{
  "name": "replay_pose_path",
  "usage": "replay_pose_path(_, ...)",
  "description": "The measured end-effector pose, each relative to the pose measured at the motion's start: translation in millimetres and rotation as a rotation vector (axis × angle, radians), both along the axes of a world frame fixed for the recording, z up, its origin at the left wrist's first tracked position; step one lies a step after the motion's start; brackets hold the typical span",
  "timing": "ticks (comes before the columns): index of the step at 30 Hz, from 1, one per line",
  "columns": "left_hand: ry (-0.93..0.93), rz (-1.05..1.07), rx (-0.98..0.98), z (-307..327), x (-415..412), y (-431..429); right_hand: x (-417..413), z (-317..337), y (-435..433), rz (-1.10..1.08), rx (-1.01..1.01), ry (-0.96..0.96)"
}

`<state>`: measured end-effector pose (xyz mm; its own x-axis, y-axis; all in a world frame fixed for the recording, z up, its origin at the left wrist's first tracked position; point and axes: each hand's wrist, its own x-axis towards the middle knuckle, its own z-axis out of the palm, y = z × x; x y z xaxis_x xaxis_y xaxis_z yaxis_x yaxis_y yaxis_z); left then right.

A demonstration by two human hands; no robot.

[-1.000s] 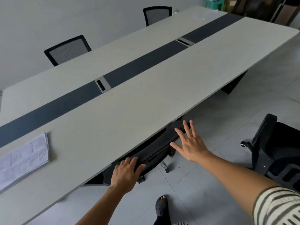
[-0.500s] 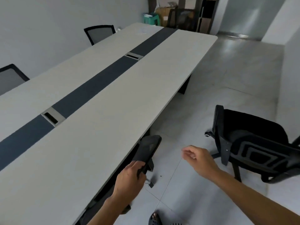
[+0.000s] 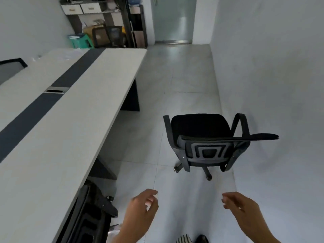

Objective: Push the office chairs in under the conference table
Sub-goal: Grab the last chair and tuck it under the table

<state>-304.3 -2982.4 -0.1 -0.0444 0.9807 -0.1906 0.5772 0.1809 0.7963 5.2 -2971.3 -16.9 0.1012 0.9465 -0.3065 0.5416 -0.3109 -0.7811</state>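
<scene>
From the head camera, the long conference table (image 3: 73,120) fills the 9 o'clock side of the picture. One black chair (image 3: 93,213) sits tucked under its near edge, down at 7 o'clock. The other office chair (image 3: 208,142) stands out on the tile floor (image 3: 175,85) at about 1 o'clock from the hands, well apart from the table, with its back turned to the person.

The left hand (image 3: 140,211) and the right hand (image 3: 243,214) are both up in front, low in the picture. Their fingers are loosely curled and half open, and they hold nothing. Neither hand touches the chair.

The chair has little wheels, so I think it will roll easily on the smooth floor. It may also spin or swing sideways if pushed on one side. The mesh back looks a bit soft, but its top rim and the two arm rests look hard. The best place to hold is the top of the back, one hand near each corner, then steer it toward the table edge at 10 o'clock
</scene>
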Motion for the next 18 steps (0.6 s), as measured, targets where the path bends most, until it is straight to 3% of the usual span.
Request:
replay_pose_path(7,0.042,-0.134,0.025,-2.5,86.1,90.1,84.7,6.4,61.8,-0.140,0.084,-0.124)
replay_pose_path(14,0.299,-0.276,0.176,-16.9,135.7,220.5,120.3,6.3,169.8,-0.166,0.248,-0.382)
replay_pose_path(18,0.482,-0.389,0.078,-39.8,153.9,284.2,130.5,-8.1,244.1,-0.100,0.253,-0.519)
